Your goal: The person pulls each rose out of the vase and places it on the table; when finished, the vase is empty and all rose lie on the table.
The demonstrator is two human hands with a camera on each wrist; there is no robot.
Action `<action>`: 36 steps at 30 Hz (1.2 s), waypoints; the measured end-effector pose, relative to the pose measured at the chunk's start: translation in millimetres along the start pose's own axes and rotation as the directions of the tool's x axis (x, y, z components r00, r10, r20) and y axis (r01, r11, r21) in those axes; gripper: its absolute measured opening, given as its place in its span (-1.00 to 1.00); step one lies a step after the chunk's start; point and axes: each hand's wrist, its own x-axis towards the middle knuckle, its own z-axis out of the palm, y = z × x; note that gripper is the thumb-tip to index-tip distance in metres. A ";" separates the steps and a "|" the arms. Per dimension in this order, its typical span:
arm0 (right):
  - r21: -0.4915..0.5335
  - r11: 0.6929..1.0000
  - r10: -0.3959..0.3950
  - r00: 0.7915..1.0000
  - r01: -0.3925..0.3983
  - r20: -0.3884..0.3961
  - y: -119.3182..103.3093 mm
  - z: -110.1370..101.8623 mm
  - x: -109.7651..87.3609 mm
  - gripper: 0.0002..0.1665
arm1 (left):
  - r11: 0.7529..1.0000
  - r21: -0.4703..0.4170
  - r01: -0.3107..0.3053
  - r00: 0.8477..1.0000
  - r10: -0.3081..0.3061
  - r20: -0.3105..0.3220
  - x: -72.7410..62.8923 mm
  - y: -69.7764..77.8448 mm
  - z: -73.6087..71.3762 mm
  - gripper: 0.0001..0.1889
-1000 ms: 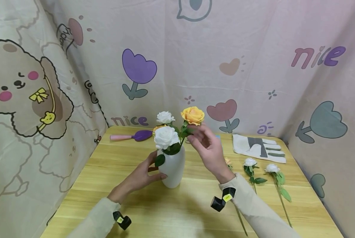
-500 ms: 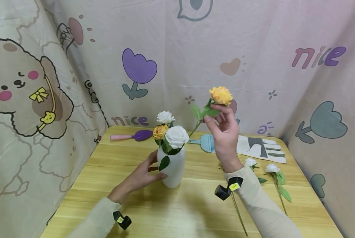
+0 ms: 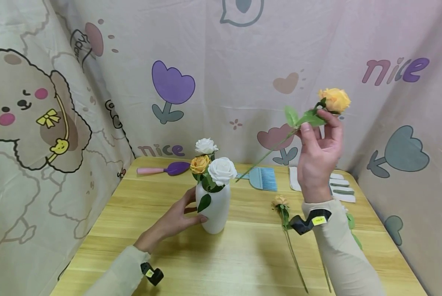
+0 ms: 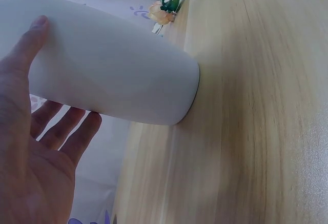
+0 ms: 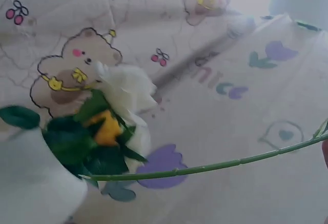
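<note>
My left hand [image 3: 180, 216] holds a white vase [image 3: 216, 209] around its side, thumb in front and fingers behind. In the left wrist view the vase base [image 4: 179, 96] stands on the table. Two white roses [image 3: 222, 170] and an orange-yellow rose [image 3: 200, 164] rise from its mouth, with dark green leaves. Up at the right, my right hand [image 3: 320, 160] pinches a yellow rose [image 3: 335, 100] just below its bloom, by the leaves. Its long green stem [image 5: 205, 169] slants down to the left, the tip out of the vase, close beside the white bloom in the head view.
On the wooden table [image 3: 161, 255] a peach rose [image 3: 281, 201] lies right of the vase. Other stems are partly hidden under my right forearm. Along the back lie a purple trowel [image 3: 178, 168], a light blue brush [image 3: 264, 179] and a white-and-grey glove [image 3: 343, 191].
My right hand has drawn the yellow rose up and to the right, out of the vase. The front white bloom has shifted right, uncovering the orange-yellow one. My left hand stays on the vase.
</note>
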 end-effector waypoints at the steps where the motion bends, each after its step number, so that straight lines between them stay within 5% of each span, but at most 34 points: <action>1: -0.013 1.000 0.001 1.000 -0.001 0.001 -0.9 -4.6 1.5 -0.58 | 1.000 -0.004 0.006 1.000 -0.006 -0.001 0.0 0.3 0.1 0.08; 8: -0.163 0.984 0.081 0.994 -0.067 0.080 3.2 -42.3 -6.0 -0.59 | 1.000 -0.005 0.005 1.000 -0.005 0.003 -0.6 1.1 0.2 0.08; 12: -0.289 0.948 0.176 0.977 -0.136 0.118 9.3 -63.3 -20.1 -0.60 | 1.000 -0.008 0.001 1.000 -0.001 0.001 -0.6 1.7 -0.4 0.08; 17: -0.526 0.819 0.351 0.926 -0.231 0.139 19.3 -91.4 -43.5 -0.60 | 1.000 -0.003 -0.003 1.000 0.003 0.004 0.3 1.5 -0.6 0.08; 23: -0.711 0.635 0.550 0.823 -0.300 0.144 33.5 -118.3 -70.3 -0.56 | 1.000 0.007 -0.003 1.000 0.003 -0.002 0.6 -0.4 -1.1 0.07; 30: -0.804 0.457 0.706 0.705 -0.381 0.067 56.7 -139.8 -105.3 -0.60 | 1.000 0.005 -0.013 1.000 0.013 0.003 1.4 -2.3 -1.3 0.04; 36: -0.830 0.344 0.761 0.648 -0.439 -0.028 72.4 -150.5 -129.3 -0.62 | 1.000 -0.002 -0.003 1.000 0.003 0.003 1.8 -2.6 -0.9 0.05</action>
